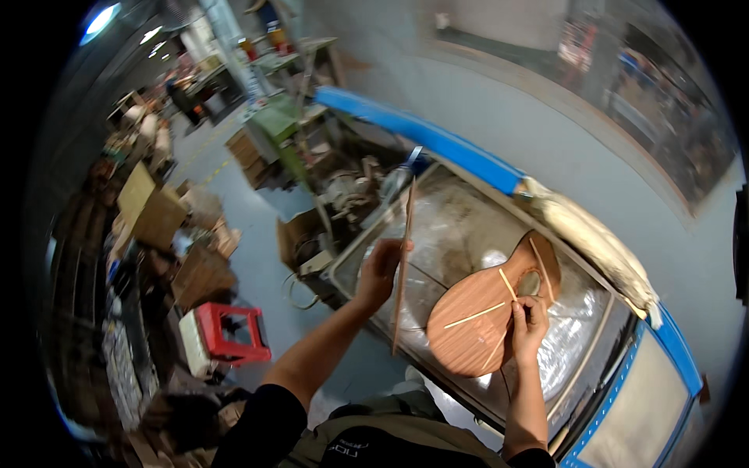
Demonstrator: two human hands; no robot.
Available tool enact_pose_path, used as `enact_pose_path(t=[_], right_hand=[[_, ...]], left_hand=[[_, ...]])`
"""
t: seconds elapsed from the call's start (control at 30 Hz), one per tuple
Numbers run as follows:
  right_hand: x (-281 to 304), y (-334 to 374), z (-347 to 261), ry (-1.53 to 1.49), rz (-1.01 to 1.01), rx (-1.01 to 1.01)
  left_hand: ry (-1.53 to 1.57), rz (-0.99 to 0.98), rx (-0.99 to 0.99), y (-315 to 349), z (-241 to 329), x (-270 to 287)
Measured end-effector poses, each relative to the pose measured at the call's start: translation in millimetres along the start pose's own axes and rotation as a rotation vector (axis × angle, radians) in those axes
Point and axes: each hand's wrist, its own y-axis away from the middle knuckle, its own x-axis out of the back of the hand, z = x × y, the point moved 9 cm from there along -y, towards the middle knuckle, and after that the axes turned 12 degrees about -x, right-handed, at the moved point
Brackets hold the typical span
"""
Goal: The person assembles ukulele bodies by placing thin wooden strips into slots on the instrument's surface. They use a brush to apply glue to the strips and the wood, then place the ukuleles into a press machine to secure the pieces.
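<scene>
In my raised left hand [380,273] is a thin wooden panel [403,265], turned nearly edge-on, so its outline is hard to make out. My right hand [530,324] grips a reddish-brown guitar-shaped wooden soundboard [456,343] at its waist, beside the round sound hole [530,281]. Its fingers are closed at the edge, partly hiding it. Several thin wood strips lie on the soundboard's face, among them a pale strip [474,314] on the wide part and a short pale strip [508,285] by the hole. Below the soundboard is a metal-rimmed table [437,226] with a shiny, clear plastic-like covering.
A blue padded beam [421,136] and a cream wrapped roll [589,234] run along the table's far side, near the wall. On the floor at left stands a red and white stool [230,335], near cardboard boxes [144,210]. A blue-edged panel [640,398] stands at lower right.
</scene>
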Motion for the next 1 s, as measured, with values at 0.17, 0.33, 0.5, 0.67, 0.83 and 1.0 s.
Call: enact_pose_path(t=[0.17,0.33,0.5,0.67,0.83,1.0], right_hand=[[-158,56,-114,-0.363,-0.445,-0.001],[-253,224,-219,-0.587,-0.836,0.214],[-236,459,-291,-0.559,-1.662,0.14],[-56,695,-324,-0.515,-2.629,0.604],[132,825,-327,-0.593,-2.63,1.558],[226,925,-311,-0.999,-2.682,1.504]], left_hand=[[0.67,0.507,0.219,95,18,73],[0.665,0.837,-0.038,238,107,158],[0.499,1.229,-0.361,446,209,204],[-0.286,2.252,-0.46,776,315,185],[-0.786,2.756,-0.577,1008,406,27],[-1.23,2.855,-0.309,1060,506,-119]])
